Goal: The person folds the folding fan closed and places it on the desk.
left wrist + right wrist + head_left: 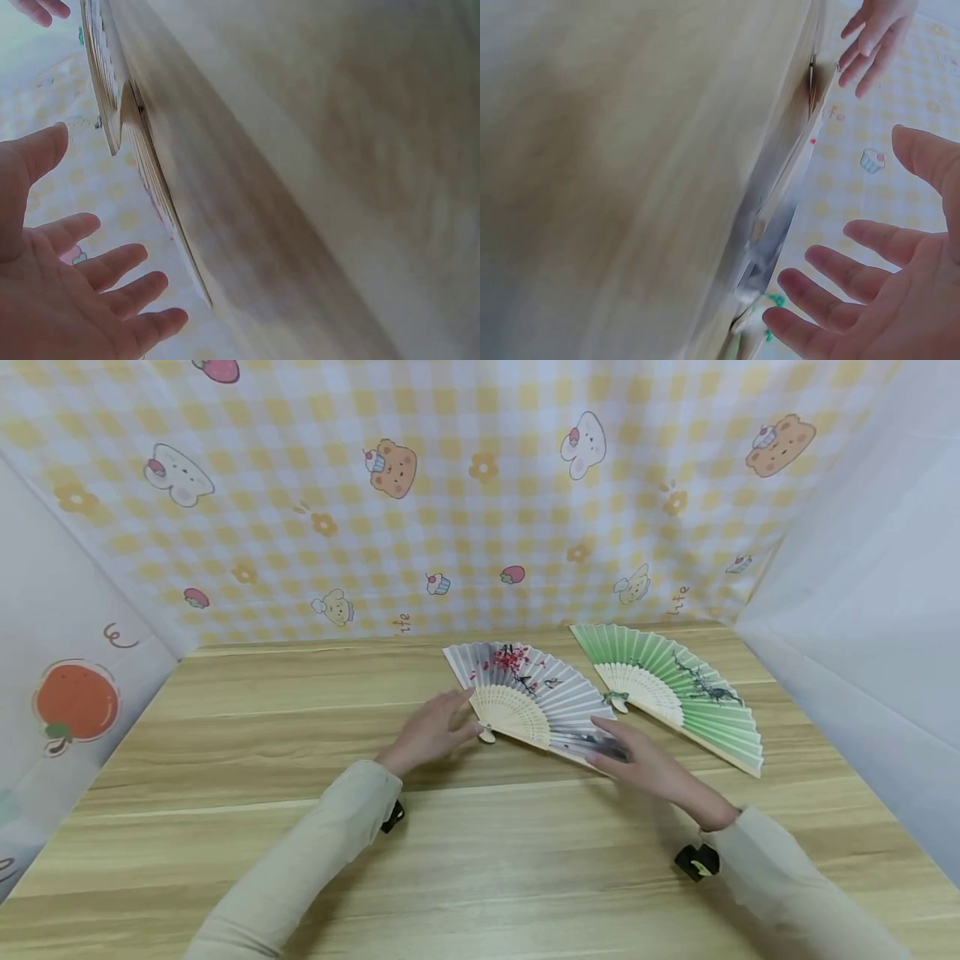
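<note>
The grey-and-white folding fan (pixel 517 706) is lying spread on the wooden table (pixel 480 877), just beside the green folding fan (pixel 690 689). The left hand (pixel 431 731) is reaching near its pivot end and the right hand (pixel 645 760) near its right edge. Both hands are holding nothing, their fingers standing apart; light touching I cannot tell. Seemingly the person is positioning the hands, so the next move is probably calling for a gentle pinch.

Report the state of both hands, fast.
Left hand: open, holding nothing, near the grey-and-white fan.
Right hand: open, holding nothing, near the same fan's right end.
</note>
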Demonstrator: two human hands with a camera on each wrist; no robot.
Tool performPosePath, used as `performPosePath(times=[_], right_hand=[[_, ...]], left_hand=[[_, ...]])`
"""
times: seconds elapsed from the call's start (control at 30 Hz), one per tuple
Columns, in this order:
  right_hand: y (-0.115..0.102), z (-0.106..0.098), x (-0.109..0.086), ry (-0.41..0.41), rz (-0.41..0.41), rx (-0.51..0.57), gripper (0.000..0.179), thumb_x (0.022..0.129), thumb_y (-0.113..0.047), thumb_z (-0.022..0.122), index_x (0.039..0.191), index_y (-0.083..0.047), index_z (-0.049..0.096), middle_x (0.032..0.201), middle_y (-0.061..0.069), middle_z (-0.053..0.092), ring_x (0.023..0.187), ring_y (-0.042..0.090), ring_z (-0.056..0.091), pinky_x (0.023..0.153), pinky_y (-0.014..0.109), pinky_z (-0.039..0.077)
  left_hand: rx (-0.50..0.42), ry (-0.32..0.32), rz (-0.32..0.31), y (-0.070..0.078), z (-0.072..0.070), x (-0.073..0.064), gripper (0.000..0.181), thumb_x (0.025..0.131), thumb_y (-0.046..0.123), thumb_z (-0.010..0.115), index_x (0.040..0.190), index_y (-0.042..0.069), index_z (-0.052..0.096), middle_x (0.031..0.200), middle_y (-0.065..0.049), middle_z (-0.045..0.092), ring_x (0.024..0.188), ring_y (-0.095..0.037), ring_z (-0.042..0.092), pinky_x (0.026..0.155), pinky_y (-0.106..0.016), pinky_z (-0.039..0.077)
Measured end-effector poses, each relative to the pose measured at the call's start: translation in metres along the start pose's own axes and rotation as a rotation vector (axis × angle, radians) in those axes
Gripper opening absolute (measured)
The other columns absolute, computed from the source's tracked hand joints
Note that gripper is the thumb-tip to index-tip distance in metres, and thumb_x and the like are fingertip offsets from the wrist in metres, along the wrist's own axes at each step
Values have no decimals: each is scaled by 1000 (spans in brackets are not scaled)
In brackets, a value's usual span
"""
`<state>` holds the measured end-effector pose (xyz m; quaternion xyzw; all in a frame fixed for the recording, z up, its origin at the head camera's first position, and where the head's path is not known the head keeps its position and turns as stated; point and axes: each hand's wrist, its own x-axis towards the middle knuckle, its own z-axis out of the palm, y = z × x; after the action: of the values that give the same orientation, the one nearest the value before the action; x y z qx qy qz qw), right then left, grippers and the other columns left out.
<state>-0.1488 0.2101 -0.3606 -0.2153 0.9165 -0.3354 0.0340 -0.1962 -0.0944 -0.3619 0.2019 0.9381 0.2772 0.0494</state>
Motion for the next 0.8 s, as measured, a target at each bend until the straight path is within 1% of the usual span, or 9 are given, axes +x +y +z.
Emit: performPosePath(times=[0.07,0.2,0.33,0.47,0.57,0.67,0.8], right_hand=[[2,-2,-4,11,-1,4,55,86,-18,58,128,11,36,127,31,38,117,45,34,95,55,29],[4,-7,-13,9,35,38,55,87,-20,57,128,10,36,128,31,37,115,46,35,93,56,32],[6,-10,-19,3,71,86,56,88,-21,56,129,10,35,130,30,35,113,47,36,90,57,34],[9,-13,-24,3,93,129,55,88,-20,55,128,11,35,129,30,36,111,48,39,88,55,38],[12,-14,-27,-2,124,166,54,89,-21,54,128,11,35,128,30,38,110,46,42,87,52,40],[14,-14,-30,0,147,203,55,89,-21,54,129,10,34,128,30,38,108,44,45,87,49,42],[17,-14,-33,8,168,248,54,89,-20,53,129,10,33,127,31,38,108,44,45,85,45,45]], left_hand=[[-38,-8,6,1,1,0,63,86,33,56,137,7,30,138,-16,32,125,-32,29,104,-45,22],[-90,-24,5,1,5,2,62,85,31,59,135,6,34,136,-14,36,124,-30,32,103,-42,24],[-150,-44,-19,3,9,4,59,84,29,60,134,7,37,135,-13,37,124,-29,33,103,-42,25],[-210,-53,-50,5,12,5,56,84,27,61,132,8,40,135,-13,38,123,-29,33,102,-41,26],[-253,-43,-65,5,13,7,54,83,24,62,130,8,43,129,-13,45,117,-28,41,99,-40,32],[-311,-32,-89,3,14,8,50,82,21,63,127,7,46,120,-14,52,108,-28,49,91,-39,40],[-402,-36,-127,1,12,12,48,81,18,65,124,5,49,114,-13,56,102,-28,52,84,-37,46]])
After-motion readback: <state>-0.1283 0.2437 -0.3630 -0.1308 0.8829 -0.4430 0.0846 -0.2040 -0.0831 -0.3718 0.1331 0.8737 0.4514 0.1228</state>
